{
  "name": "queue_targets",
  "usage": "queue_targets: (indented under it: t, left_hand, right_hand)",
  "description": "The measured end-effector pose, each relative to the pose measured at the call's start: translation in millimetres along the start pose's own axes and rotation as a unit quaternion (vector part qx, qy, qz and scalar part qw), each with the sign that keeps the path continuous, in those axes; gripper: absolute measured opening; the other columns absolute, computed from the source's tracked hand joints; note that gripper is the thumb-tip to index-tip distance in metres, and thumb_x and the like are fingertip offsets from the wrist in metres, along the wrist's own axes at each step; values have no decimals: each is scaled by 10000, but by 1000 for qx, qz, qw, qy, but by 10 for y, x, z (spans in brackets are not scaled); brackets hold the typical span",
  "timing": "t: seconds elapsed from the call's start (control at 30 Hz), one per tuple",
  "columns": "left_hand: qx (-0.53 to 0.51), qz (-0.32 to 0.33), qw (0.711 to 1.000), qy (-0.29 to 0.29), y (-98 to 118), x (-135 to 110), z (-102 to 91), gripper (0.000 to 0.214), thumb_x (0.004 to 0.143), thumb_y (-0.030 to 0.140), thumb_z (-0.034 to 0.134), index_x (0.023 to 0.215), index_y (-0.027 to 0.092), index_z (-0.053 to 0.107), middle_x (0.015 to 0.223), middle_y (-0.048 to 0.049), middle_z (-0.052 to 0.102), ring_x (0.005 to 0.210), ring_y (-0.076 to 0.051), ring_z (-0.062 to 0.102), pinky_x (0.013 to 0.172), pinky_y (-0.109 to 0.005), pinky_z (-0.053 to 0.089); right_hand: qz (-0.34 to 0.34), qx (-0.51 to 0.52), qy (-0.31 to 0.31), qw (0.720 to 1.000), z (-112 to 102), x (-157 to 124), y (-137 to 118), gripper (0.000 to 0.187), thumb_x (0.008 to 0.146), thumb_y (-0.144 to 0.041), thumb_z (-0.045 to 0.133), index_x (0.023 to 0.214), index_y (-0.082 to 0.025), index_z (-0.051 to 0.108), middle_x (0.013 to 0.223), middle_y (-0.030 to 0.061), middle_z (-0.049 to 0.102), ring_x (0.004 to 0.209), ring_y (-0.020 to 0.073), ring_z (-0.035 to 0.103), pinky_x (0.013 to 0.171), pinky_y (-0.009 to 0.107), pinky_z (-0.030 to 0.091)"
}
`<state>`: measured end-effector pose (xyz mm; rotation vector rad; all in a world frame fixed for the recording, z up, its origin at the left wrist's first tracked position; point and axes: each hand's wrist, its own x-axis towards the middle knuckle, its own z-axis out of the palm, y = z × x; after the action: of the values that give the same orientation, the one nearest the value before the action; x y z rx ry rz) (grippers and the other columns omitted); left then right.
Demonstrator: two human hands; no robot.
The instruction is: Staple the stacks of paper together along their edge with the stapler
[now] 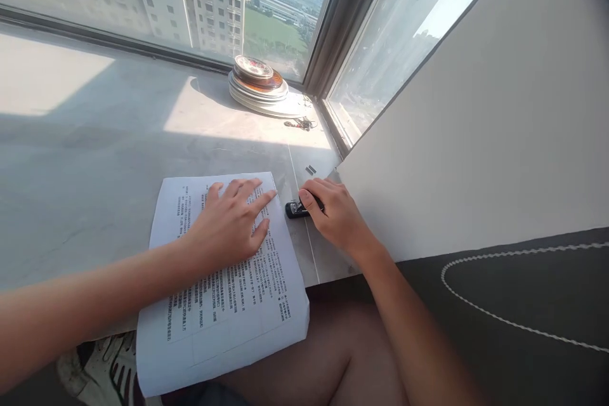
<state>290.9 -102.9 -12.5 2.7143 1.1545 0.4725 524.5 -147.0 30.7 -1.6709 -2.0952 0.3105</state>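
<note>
Stapler (295, 209) beside paper (228, 288)
Left fingers (263, 202) spread on paper, right fingers (316, 188) clasping the stapler; dark strips (311, 169) just beyond, stacked plates (259, 90) farther off.

The head view looks forward and down on nearby hands (233, 222) (337, 212), facing a window (280, 19).

bright daylight from the windows (285, 19) casts shadows.
</note>
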Motion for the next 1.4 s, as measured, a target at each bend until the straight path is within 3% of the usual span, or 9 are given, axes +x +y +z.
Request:
queue_targets:
  t: [0.2,0.37,0.47,0.7,0.97,1.17,1.4]
  left_hand:
    - [14,-36,998,58,-235,233,-31,538,1047,426,505,1521,178,562,1485,-216,571,1324,-431,539,1073,-636,427]
    - [23,-32,999,30,-287,322,41,272,1011,306,523,1178,148,666,1137,-170,646,1082,-363,599,971,-570,468]
    - [-28,-21,998,47,-322,310,90,152,1002,260,518,1052,170,630,1128,-149,598,1047,-330,589,890,-524,513]
    - [-125,18,983,132,-347,242,0,178,991,235,619,1169,226,619,1197,-109,504,1121,-298,540,929,-488,560]
    - [-92,77,988,97,-316,339,77,192,982,172,619,1159,226,667,1215,-111,521,1122,-300,536,988,-546,541]
    - [-58,65,992,86,-270,368,47,205,989,134,558,1110,208,706,1205,-131,572,1112,-300,573,972,-537,530]
    - [-77,148,984,64,-144,222,-6,257,1057,166,508,1011,195,759,1164,-106,723,956,-238,690,944,-474,564]
  right_hand:
    - [5,0,0,1000,14,8,18,353,1151,-406,398,885,-238,560,862,-5,658,867,192,600,843,353,388]
    - [2,-9,7,1000,40,16,11,348,1151,-397,399,887,-238,560,863,-7,669,881,195,605,867,367,384]
    - [4,-11,2,1000,59,25,7,344,1155,-402,392,907,-241,567,880,-9,678,886,193,609,872,363,384]
    - [-1,31,7,1000,45,5,68,340,1155,-433,404,947,-250,601,919,-5,690,965,208,633,915,369,388]
    - [-29,56,-15,998,-3,5,79,343,1147,-442,428,935,-246,612,928,-6,712,977,207,634,944,369,393]
    - [-19,45,-17,999,7,-9,-12,349,1148,-425,417,916,-242,602,877,-19,678,927,186,622,914,358,406]
    - [-8,12,-21,1000,2,-26,-27,363,1150,-438,399,932,-251,621,881,-7,692,905,197,616,886,368,413]
